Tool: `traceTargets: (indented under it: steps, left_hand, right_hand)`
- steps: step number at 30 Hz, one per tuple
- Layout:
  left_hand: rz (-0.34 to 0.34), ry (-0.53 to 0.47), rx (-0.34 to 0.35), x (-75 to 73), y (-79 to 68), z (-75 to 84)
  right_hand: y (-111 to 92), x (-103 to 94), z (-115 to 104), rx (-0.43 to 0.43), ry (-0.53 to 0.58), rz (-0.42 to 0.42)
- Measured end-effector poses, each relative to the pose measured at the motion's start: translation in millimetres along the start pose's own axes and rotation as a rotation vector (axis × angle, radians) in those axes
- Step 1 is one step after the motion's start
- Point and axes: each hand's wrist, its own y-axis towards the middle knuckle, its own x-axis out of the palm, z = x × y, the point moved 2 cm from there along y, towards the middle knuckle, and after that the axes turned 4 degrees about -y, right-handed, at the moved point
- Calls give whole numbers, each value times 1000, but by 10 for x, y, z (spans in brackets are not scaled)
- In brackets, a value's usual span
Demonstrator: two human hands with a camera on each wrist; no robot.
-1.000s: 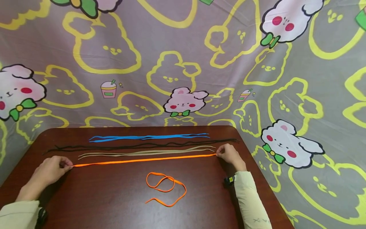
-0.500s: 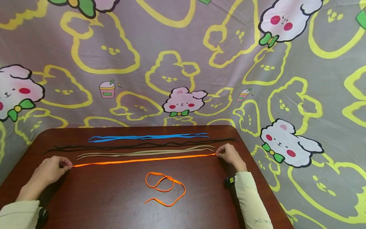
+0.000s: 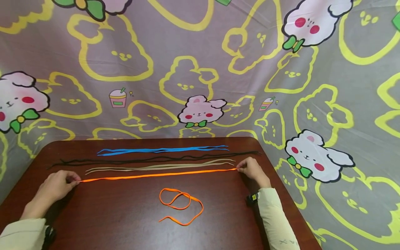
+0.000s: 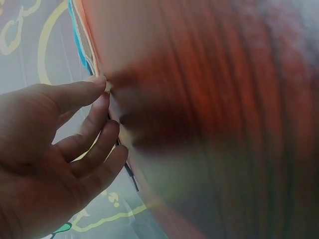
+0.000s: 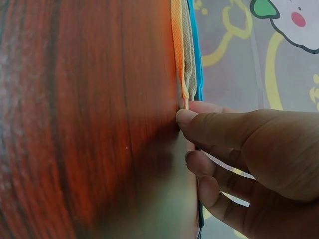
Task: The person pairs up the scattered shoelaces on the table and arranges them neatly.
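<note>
An orange shoelace (image 3: 156, 174) is stretched nearly straight across the table, side to side. My left hand (image 3: 57, 184) pinches its left end between thumb and forefinger. At the other end, my right hand (image 3: 252, 170) pinches the tip the same way. In the right wrist view the flat orange lace (image 5: 178, 50) runs up from the thumb (image 5: 209, 125) and fingertip. The left wrist view has the thumb (image 4: 82, 94) and forefinger meeting at the lace's end. A second orange shoelace (image 3: 196, 199) lies loosely curled on the table, nearer to me.
Beyond the stretched lace lie beige laces (image 3: 159, 166), black laces (image 3: 150, 159) and blue laces (image 3: 162, 150), each set laid out lengthwise. The dark brown table (image 3: 125, 215) has rounded far corners. A patterned cloth (image 3: 150, 41) hangs behind and at the right.
Both hands keep their pinch on the lace ends and stay almost in place. The laces on the table have not moved; the head view shifts very slightly.
</note>
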Motion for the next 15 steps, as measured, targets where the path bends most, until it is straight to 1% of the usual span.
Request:
traceTargets:
  steps: [6,9,13,15]
  left_hand:
    - [15,-3,26,10,3,-11]
    - [29,4,37,14,-3,-6]
    - [11,16,31,15,-10,15]
    - [13,25,31,3,-17,51]
  right_hand:
    - [-5,11,9,17,-5,0]
    - [-9,8,16,-5,0,9]
    - [-21,-2,27,-38,21,10]
    - [-30,-15,22,-35,34,13]
